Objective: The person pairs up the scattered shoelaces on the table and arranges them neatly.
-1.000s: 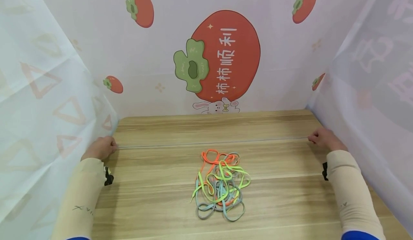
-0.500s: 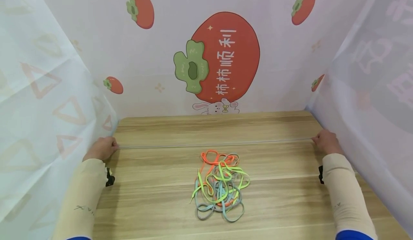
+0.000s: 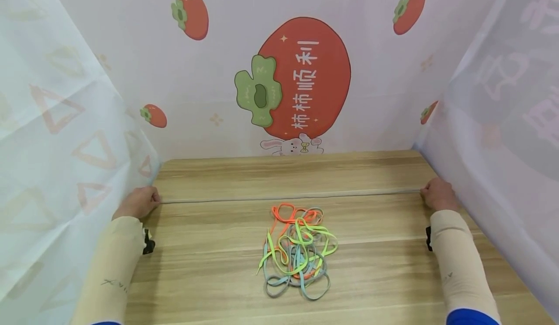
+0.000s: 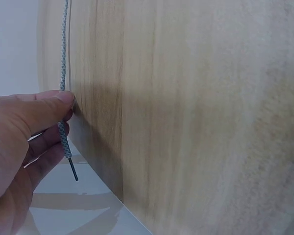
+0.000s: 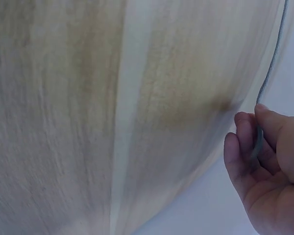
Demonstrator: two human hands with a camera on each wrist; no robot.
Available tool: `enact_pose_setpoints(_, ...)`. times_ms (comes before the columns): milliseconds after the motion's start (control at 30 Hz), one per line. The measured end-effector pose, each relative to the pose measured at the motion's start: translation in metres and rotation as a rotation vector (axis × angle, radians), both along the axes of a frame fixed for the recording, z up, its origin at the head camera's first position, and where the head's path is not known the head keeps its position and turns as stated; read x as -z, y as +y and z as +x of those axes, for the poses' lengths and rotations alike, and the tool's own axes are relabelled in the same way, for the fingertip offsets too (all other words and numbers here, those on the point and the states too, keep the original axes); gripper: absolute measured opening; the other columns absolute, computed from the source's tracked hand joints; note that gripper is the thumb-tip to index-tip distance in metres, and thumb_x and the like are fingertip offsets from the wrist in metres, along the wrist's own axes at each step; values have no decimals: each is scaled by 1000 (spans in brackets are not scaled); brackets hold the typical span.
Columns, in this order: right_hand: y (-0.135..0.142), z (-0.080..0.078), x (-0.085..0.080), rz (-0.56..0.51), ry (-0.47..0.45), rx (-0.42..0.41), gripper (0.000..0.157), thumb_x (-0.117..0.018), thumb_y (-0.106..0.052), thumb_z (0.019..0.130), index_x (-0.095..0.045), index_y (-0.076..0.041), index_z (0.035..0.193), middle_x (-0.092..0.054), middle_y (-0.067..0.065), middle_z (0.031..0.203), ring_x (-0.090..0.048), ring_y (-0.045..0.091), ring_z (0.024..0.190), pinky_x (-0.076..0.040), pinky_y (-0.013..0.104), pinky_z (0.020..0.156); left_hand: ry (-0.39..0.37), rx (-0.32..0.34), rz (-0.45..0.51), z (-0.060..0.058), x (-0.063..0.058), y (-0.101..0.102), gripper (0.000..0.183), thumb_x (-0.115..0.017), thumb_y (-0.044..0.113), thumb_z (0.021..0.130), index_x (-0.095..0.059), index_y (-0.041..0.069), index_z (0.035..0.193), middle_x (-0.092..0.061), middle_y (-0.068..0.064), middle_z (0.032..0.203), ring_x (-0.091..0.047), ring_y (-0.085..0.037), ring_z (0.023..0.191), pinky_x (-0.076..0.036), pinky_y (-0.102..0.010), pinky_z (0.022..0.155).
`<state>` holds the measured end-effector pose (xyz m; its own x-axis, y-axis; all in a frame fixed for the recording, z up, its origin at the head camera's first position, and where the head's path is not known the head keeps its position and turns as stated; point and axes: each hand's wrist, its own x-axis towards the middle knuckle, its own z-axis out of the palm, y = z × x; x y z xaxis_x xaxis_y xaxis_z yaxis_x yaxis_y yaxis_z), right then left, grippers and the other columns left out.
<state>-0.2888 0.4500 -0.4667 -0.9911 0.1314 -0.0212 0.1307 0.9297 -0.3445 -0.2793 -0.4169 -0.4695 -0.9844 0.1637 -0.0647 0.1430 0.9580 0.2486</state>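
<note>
A thin grey shoelace (image 3: 271,198) stretches almost straight across the far part of the wooden table, from one hand to the other. At the left edge my left hand (image 3: 137,202) pinches one end between thumb and fingers. In the left wrist view the shoelace (image 4: 63,54) has a speckled weave, and its dark tip (image 4: 73,170) sticks out below the fingers. My right hand (image 3: 438,195) grips the other end near the right edge. The right wrist view shows that shoelace (image 5: 273,63) running under the thumb and curving into the palm, its tip hidden.
Nearer than the stretched lace, a loose tangle of orange, yellow-green, grey and pale blue shoelaces (image 3: 299,252) lies mid-table. White printed cloth (image 3: 375,121) stands behind the wooden table (image 3: 209,267) and hangs along both sides.
My right hand has shifted slightly nearer, its forearm moving left. The stretched shoelace still spans both hands. The left hand and the tangle have hardly moved.
</note>
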Motion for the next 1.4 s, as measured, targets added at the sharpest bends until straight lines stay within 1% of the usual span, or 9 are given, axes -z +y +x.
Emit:
enact_pose_setpoints(167, -2, 2, 2, 7, -3, -20, 28, -61, -8, 101, -70, 17, 103, -70, 38, 104, -68, 48, 87, -55, 50, 67, 19, 48, 18, 3, 8, -3, 4, -72, 1, 95, -71, -3, 95, -72, -20, 93, -67, -37, 88, -55, -55, 82)
enact_pose_setpoints(233, -1, 2, 6, 12, 4, -23, 30, -60, -9, 102, -66, 16, 87, -67, 33, 85, -63, 40, 74, -51, 43, 60, 32, 70, 20, 4, 8, -2, 5, -73, 2, 95, -71, -3, 95, -72, -18, 92, -66, -34, 86, -55, -53, 81)
enact_pose_setpoints(400, -5, 2, 0, 58, 40, -38, 25, -58, -6, 103, -58, 15, 88, -61, 32, 80, -61, 45, 72, -51, 51, 60, 60, 99, 0, 8, 0, 4, 10, -69, 6, 95, -72, -3, 99, -72, -16, 92, -64, -29, 83, -54, -50, 81)
enact_pose_setpoints(467, -9, 4, -7, 91, 53, -69, 27, -57, -4, 103, -58, 23, 106, -63, 42, 97, -64, 56, 86, -54, 61, 72, 52, 98, -12, 7, -4, 8, 15, -66, 8, 98, -72, -4, 104, -73, -19, 97, -66, -32, 87, -55, -53, 84)
enact_pose_setpoints(633, -27, -3, -21, 110, 41, -160, 42, -56, -10, 106, -53, 25, 128, -58, 48, 124, -58, 64, 112, -50, 70, 95, -15, 78, -48, 4, -12, 22, 29, -61, 14, 103, -68, -6, 121, -72, -30, 119, -68, -47, 108, -52, -63, 95)
enact_pose_setpoints(700, -37, -7, -25, 105, 30, -190, 46, -55, -12, 107, -51, 25, 133, -56, 47, 131, -56, 65, 118, -48, 71, 100, -18, 103, -62, 1, -15, 29, 32, -62, 13, 102, -66, -8, 126, -69, -33, 125, -66, -51, 115, -51, -64, 98)
enact_pose_setpoints(867, -71, -16, -35, 91, 23, -281, 48, -56, -14, 107, -51, 23, 137, -60, 46, 129, -60, 62, 118, -50, 68, 100, 24, 196, -94, 0, -27, 57, 42, -70, 9, 98, -61, -12, 133, -67, -35, 131, -63, -54, 121, -51, -64, 103)
enact_pose_setpoints(1033, -114, -12, -46, 42, 14, -384, 49, -59, -16, 108, -52, 19, 140, -62, 41, 132, -62, 56, 122, -51, 65, 103, 70, 271, -96, 7, -40, 94, 44, -72, 10, 98, -61, -11, 134, -67, -31, 133, -64, -51, 123, -52, -61, 104)
enact_pose_setpoints(1400, -207, 0, -51, -50, -9, -657, 36, -68, -18, 105, -66, 4, 133, -73, 24, 127, -73, 37, 116, -57, 55, 101, 108, 486, -34, 14, -45, 169, 38, -73, 11, 98, -66, -9, 130, -71, -25, 130, -68, -43, 122, -54, -56, 104)
